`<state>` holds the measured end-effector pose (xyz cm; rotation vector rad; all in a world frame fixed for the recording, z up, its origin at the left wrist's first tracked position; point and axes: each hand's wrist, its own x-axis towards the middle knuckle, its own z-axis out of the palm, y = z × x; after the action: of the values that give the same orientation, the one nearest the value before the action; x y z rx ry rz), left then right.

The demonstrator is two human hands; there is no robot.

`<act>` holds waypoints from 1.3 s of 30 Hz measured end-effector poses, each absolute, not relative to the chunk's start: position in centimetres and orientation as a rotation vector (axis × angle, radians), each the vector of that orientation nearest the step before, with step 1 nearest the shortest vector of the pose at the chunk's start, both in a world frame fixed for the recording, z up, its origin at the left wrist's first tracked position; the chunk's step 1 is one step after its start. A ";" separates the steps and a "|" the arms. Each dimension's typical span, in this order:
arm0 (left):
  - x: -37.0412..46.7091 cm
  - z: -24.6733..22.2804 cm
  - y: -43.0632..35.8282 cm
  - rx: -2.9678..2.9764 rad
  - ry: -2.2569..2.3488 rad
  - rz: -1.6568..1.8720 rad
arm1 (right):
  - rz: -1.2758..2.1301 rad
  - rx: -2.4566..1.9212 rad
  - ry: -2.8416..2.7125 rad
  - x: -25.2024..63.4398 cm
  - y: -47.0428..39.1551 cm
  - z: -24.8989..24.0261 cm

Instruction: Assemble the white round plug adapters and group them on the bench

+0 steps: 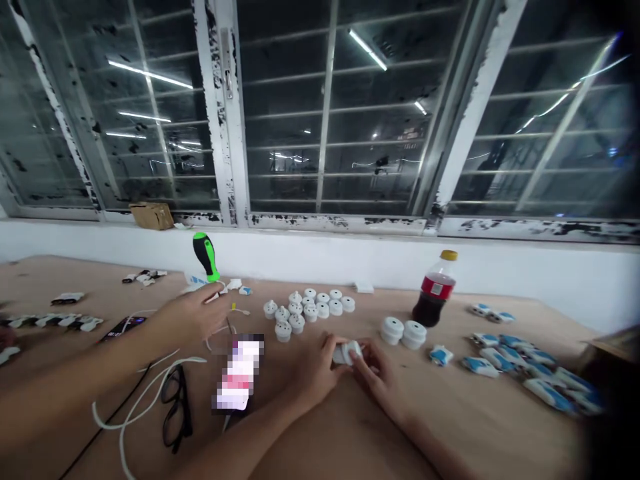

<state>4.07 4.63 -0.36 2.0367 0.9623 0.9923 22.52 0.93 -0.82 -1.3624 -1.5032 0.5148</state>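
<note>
A small white plastic piece (345,353) is held between my two hands above the near middle of the table. My left hand (324,369) pinches its left side, and the fingers of my right hand (374,371) close on its right side. The fingers cover much of the piece, so its exact kind cannot be made out. Just beyond my hands stand several round white plug-like pieces (296,323), some with prongs or holes on top. Two larger white round pieces (393,329) stand to the right of my right hand.
A co-worker's hand (213,312) reaches in from the left by a green-and-black screwdriver (205,257). A lit phone (239,377), glasses (176,408) and white cable (123,427) lie left. A cola bottle (436,290) and blue-white pieces (520,363) are on the right.
</note>
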 end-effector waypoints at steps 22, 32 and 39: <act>4.4 -0.7 4.7 2.439 1.110 0.861 | -0.025 -1.653 -1.595 23.4 0.5 0.0; 3.5 -0.9 3.8 2.480 0.684 1.118 | 0.008 -1.722 -1.607 24.0 1.0 -0.9; 4.2 0.4 2.7 2.503 0.693 1.125 | 0.212 -1.540 -1.740 23.7 1.1 -0.9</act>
<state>4.20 2.69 0.37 2.5033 0.6934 1.1252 23.71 1.07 -0.85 -1.5402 -1.7397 0.2123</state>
